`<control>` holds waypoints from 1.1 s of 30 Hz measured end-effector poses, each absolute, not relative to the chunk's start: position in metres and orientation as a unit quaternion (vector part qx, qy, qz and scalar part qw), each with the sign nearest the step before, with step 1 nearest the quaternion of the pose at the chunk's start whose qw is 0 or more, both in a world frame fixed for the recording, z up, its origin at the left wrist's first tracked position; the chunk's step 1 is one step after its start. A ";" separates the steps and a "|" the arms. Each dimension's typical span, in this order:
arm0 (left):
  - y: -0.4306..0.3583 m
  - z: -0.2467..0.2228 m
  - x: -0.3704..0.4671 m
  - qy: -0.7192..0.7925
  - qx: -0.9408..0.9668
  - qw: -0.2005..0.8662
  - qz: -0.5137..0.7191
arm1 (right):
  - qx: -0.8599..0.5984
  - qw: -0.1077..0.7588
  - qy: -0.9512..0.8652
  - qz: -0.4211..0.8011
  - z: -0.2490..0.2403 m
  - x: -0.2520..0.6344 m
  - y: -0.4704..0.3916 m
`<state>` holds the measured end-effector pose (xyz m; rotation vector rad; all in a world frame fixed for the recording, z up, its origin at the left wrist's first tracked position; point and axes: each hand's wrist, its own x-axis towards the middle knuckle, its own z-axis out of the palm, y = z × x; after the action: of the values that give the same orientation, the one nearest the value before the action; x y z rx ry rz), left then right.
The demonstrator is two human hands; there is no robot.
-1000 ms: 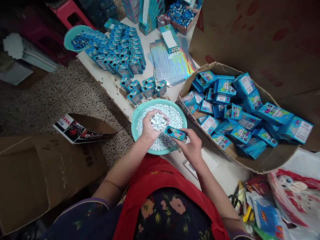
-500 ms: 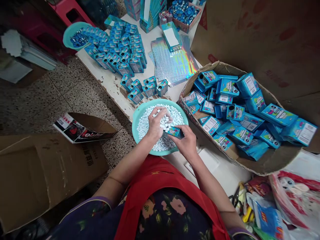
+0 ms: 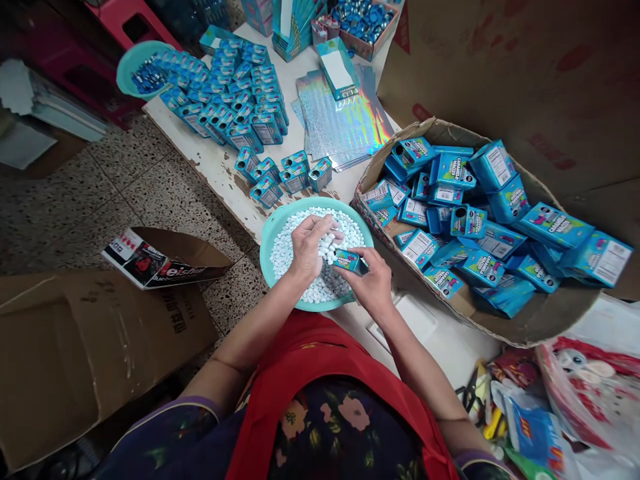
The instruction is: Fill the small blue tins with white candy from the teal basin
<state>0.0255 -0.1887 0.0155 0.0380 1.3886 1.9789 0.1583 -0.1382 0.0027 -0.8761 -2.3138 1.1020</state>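
My left hand is cupped round a heap of white candies above a turquoise basin full of the same candies. In my right hand is a small blue box, lying on its side between thumb and fingers. One end of the box points at the candies in my left hand and touches or nearly touches them. Its opening cannot be made out. Several blue boxes stand just beyond the basin.
A carton of loose blue boxes stands at the right. Beyond the basin are rows of upright boxes, shiny sheets and an open tray. An opened cardboard box is at the lower left, plastic bags at the lower right.
The whole view has shifted slightly. Both hands keep nearly the same pose over the basin, with the blue box still against the candies.
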 end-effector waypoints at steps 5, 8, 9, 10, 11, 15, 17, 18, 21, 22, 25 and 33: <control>-0.190 0.014 0.028 0.558 0.034 0.336 0.758 | -0.324 0.222 -0.822 0.413 0.002 0.159 -0.137; -0.191 0.013 0.031 0.570 0.051 0.321 0.755 | -0.330 0.226 -0.816 0.418 0.001 0.159 -0.138; -0.191 0.013 0.031 0.573 0.054 0.317 0.754 | -0.331 0.224 -0.816 0.418 0.001 0.159 -0.139; -0.191 0.013 0.032 0.576 0.058 0.315 0.752 | -0.332 0.224 -0.816 0.417 0.001 0.159 -0.139; -0.191 0.013 0.032 0.577 0.061 0.312 0.753 | -0.333 0.224 -0.815 0.417 0.002 0.159 -0.140; -0.191 0.014 0.034 0.576 0.071 0.294 0.760 | -0.337 0.229 -0.815 0.412 0.003 0.158 -0.141; -0.192 0.014 0.035 0.579 0.081 0.285 0.759 | -0.338 0.234 -0.813 0.413 0.003 0.158 -0.141; -0.193 0.014 0.035 0.581 0.090 0.283 0.758 | -0.339 0.236 -0.811 0.415 0.003 0.158 -0.141; -0.194 0.013 0.036 0.574 0.109 0.289 0.758 | -0.340 0.242 -0.803 0.426 0.000 0.157 -0.141; -0.194 0.012 0.036 0.570 0.110 0.293 0.760 | -0.340 0.243 -0.800 0.431 -0.001 0.156 -0.141; -0.193 0.015 0.037 0.554 0.101 0.312 0.765 | -0.342 0.244 -0.787 0.451 -0.005 0.154 -0.141; -0.206 0.004 0.007 0.631 0.111 0.243 0.728 | -0.353 0.252 -0.714 0.550 -0.010 0.176 -0.136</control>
<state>0.0065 -0.2061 0.0035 0.3024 1.7250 1.9898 0.1756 -0.1356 -0.0098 -0.9595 -1.9407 1.4956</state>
